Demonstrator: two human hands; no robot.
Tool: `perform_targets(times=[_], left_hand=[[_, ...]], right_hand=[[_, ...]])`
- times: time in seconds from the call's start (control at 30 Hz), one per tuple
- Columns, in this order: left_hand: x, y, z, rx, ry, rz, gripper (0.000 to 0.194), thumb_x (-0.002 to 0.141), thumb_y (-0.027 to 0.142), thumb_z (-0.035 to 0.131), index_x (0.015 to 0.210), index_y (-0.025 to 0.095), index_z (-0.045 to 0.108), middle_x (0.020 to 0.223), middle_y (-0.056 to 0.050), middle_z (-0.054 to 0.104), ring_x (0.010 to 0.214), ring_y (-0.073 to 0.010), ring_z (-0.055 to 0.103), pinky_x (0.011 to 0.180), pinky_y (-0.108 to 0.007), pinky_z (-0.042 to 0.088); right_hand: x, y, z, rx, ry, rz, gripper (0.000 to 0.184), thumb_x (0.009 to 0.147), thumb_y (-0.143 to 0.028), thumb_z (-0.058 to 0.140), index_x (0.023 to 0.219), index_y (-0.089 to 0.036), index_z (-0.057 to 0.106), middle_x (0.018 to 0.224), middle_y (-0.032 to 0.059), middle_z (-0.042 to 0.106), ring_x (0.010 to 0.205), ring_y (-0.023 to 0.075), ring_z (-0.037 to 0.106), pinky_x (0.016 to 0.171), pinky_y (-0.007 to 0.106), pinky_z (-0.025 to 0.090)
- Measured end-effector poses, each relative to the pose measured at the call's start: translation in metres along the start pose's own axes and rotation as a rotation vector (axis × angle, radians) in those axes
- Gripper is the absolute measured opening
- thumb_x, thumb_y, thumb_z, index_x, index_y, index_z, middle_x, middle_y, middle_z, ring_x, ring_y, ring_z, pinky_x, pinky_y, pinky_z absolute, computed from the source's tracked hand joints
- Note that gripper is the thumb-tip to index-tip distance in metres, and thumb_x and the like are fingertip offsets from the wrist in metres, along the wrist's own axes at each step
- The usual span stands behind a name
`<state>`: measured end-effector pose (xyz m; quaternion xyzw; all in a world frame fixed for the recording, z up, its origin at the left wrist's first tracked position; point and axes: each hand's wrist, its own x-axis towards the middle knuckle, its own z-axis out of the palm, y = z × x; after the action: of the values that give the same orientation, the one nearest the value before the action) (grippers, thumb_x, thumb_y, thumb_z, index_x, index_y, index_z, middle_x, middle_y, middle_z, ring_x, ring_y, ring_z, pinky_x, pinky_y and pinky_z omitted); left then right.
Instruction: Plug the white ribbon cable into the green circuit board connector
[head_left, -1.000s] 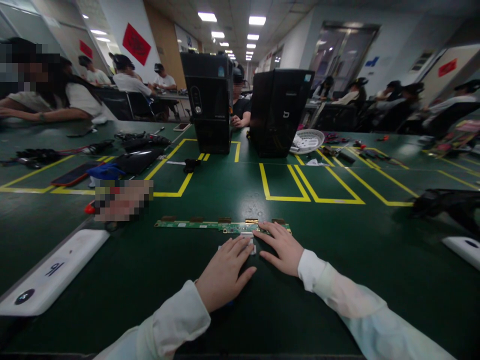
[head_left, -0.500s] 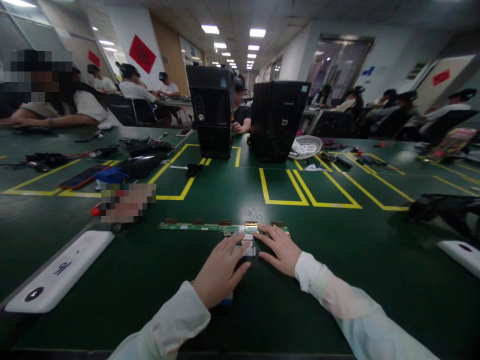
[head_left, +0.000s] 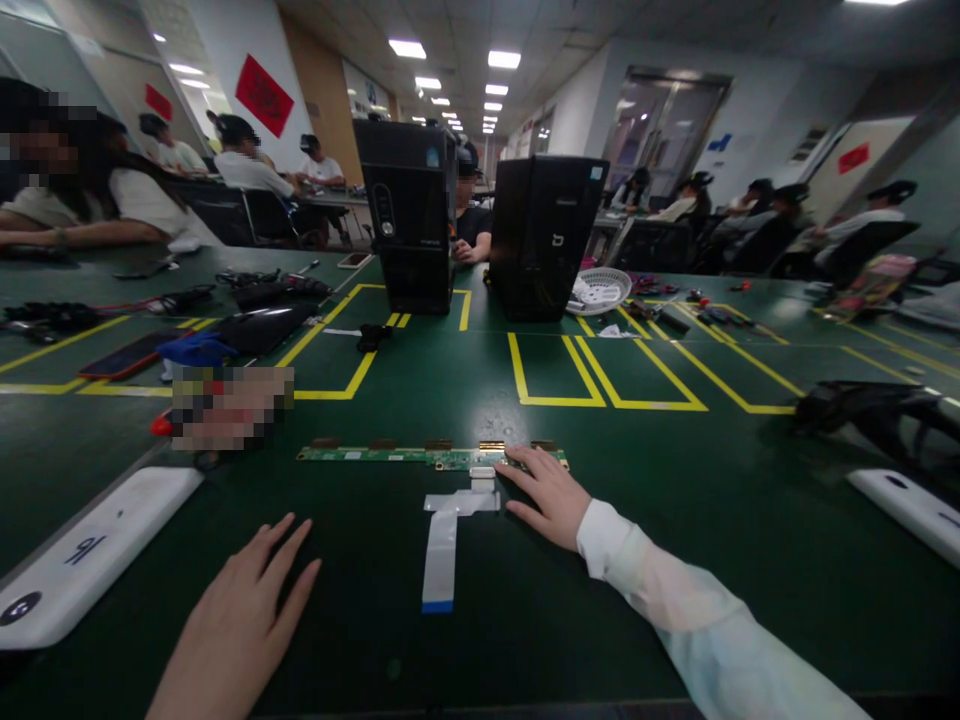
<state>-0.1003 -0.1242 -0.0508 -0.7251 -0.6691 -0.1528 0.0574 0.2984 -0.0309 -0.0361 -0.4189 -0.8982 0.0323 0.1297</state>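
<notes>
A long, narrow green circuit board [head_left: 367, 455] lies across the dark green table in front of me. From a connector on its lower edge a white flat ribbon cable [head_left: 441, 550] runs toward me, folded at a corner and ending in a blue tip. Fingertips of my right hand [head_left: 547, 495] rest on the right part of the board, beside the connector, fingers spread; they cover some of the board there. My left hand [head_left: 236, 610] is apart from board and cable, left of the cable, with its fingers stretched out and nothing in them.
Two black computer towers [head_left: 412, 220] stand at the far side, a person behind them. White devices [head_left: 97, 550] lie at left and right. A white basket [head_left: 600, 290], cables [head_left: 277, 290] and a blue item [head_left: 196, 348] sit farther back among yellow tape outlines.
My left hand has moved off the ribbon cable toward the lower left, uncovering the cable and its blue end. The right hand stays on the board. The view has shifted slightly.
</notes>
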Motion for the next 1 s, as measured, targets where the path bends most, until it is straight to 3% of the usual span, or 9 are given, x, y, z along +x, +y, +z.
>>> perform_targets(times=[0.13, 0.3, 0.6, 1.0], left_hand=[[0.012, -0.012, -0.001, 0.033, 0.003, -0.040, 0.067, 0.091, 0.056, 0.028, 0.132, 0.012, 0.058, 0.139, -0.018, 0.055, 0.130, -0.0356, 0.051, 0.106, -0.054, 0.043], [0.027, -0.002, 0.005, 0.029, -0.033, -0.041, 0.069, 0.092, 0.057, 0.026, 0.133, 0.012, 0.058, 0.142, -0.016, 0.054, 0.130, -0.0354, 0.050, 0.107, -0.055, 0.042], [0.032, 0.006, 0.003, 0.041, -0.049, -0.055, 0.069, 0.092, 0.056, 0.025, 0.135, 0.011, 0.057, 0.142, -0.017, 0.053, 0.131, -0.0356, 0.049, 0.107, -0.055, 0.041], [0.032, 0.012, 0.000, 0.028, -0.032, -0.043, 0.061, 0.094, 0.050, 0.030, 0.136, 0.014, 0.055, 0.144, -0.016, 0.052, 0.134, -0.0343, 0.047, 0.110, -0.055, 0.038]], right_hand=[[0.000, -0.001, -0.003, -0.009, 0.027, 0.008, 0.051, 0.096, -0.040, 0.048, 0.143, -0.018, 0.049, 0.149, 0.0163, 0.043, 0.140, 0.0311, 0.035, 0.115, 0.055, 0.031], [0.005, -0.014, -0.010, 0.013, 0.014, -0.068, 0.044, 0.098, -0.030, 0.043, 0.140, -0.022, 0.052, 0.151, 0.0112, 0.042, 0.145, 0.0280, 0.028, 0.118, 0.055, 0.024], [0.014, -0.045, -0.019, 0.080, -0.159, 0.044, 0.059, 0.093, -0.051, 0.054, 0.147, -0.031, 0.044, 0.160, 0.0146, 0.022, 0.148, 0.0368, 0.018, 0.117, 0.060, 0.020], [0.009, -0.039, -0.012, 0.021, -0.126, 0.044, 0.058, 0.093, -0.051, 0.053, 0.147, -0.031, 0.044, 0.157, 0.0154, 0.031, 0.145, 0.0367, 0.027, 0.114, 0.061, 0.026]])
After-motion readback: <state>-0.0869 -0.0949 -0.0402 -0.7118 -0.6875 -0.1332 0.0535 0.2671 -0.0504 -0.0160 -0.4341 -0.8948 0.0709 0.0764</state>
